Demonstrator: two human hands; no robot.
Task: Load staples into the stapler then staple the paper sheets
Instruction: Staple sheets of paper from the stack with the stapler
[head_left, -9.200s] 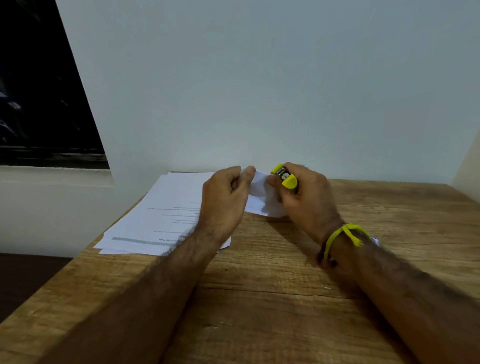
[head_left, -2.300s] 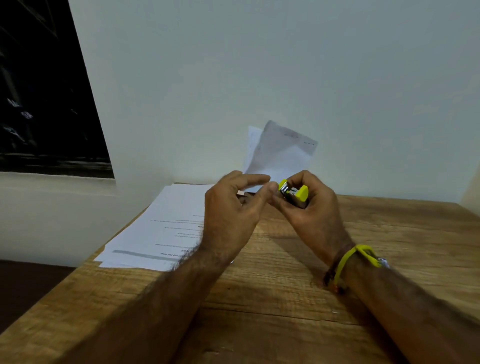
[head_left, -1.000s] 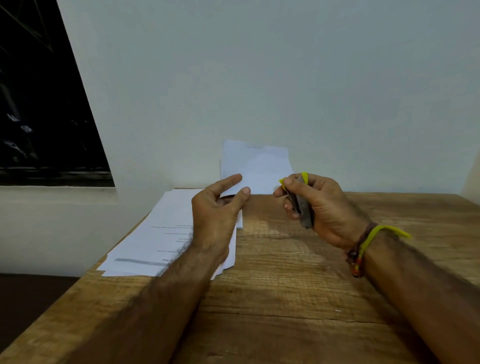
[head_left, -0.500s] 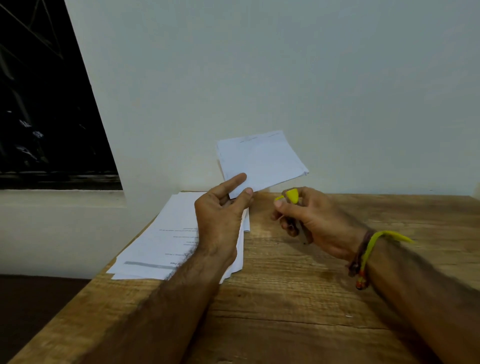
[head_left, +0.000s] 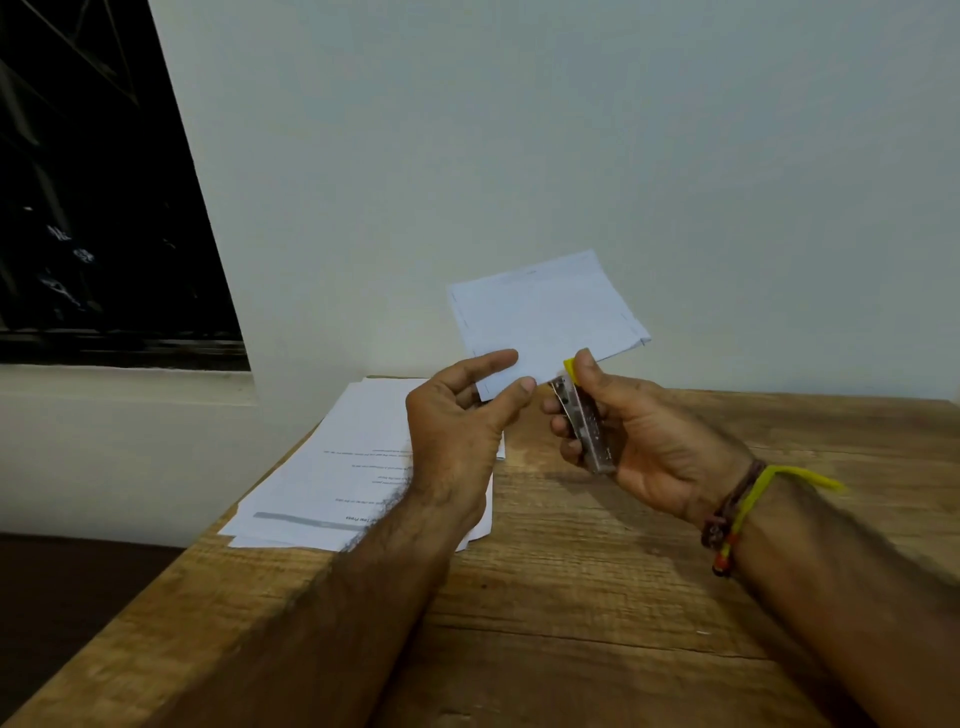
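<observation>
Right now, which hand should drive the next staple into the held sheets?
Right. The right hand already grips the stapler, its nose beside the lower edge of the folded sheets. The left hand pinches those sheets up off the table, so it's busy steadying them.

Just one camera here, strapped to the person's head, looking forward and a bit down along both forearms. It sits close over the wooden tabletop (head_left: 597, 597), which fills the lower half. The hands meet mid-picture, with the plain wall (head_left: 519, 156) right behind and a dark window (head_left: 93, 208) off at the left edge.
</observation>
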